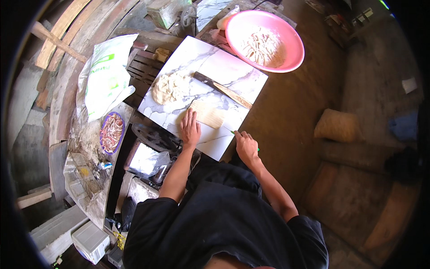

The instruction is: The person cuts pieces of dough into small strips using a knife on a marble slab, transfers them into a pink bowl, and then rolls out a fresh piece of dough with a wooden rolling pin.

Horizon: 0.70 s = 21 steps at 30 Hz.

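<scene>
My left hand [191, 130] lies with its fingers stretched out at the left edge of a flat, pale rectangular piece [208, 114]; I cannot tell whether it is wood or dough. To the right, by the edge of a white marble-patterned slab [215, 145], my right hand [247, 147] is closed around a thin tool. Only green bits of it show on either side of the fist, and its kind is hidden. Beyond the pale piece lies a long stick-like tool [224, 89], dark at one end and light wood at the other. A lump of soft, whitish dough [169, 88] rests at the slab's left.
A pink basin [293, 56] with floured strips stands past the slab's far right corner. On the left are a white plastic sack [107, 74], a purple-rimmed dish [104, 142] of reddish-white shreds and a plastic basket [80, 177]. A tan sack-like bundle [338, 125] sits at right.
</scene>
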Motion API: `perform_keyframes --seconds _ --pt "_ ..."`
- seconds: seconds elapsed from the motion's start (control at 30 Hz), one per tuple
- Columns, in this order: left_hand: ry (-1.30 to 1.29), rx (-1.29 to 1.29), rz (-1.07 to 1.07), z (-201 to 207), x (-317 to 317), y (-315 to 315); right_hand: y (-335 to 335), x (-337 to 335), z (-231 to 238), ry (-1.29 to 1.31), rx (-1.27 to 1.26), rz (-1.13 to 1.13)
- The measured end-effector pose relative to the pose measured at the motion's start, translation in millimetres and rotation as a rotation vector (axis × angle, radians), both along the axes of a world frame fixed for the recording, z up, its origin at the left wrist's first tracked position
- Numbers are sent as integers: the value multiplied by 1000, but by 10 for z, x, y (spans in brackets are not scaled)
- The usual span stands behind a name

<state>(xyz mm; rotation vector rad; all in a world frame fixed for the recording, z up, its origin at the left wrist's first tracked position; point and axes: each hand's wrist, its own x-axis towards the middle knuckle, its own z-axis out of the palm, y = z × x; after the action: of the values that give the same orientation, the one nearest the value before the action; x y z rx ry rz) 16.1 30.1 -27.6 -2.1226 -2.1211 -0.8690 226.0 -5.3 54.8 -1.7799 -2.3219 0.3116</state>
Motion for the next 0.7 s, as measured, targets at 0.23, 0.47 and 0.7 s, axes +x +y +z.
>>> perform_keyframes --seconds 0.23,0.47,0.7 --pt "10 -3 55 13 138 30 455 -465 -94 86 -47 134" --pt "-23 50 114 32 448 101 797 -542 -89 118 -64 210" --pt "-37 24 138 79 697 169 937 -348 -105 125 -40 252"
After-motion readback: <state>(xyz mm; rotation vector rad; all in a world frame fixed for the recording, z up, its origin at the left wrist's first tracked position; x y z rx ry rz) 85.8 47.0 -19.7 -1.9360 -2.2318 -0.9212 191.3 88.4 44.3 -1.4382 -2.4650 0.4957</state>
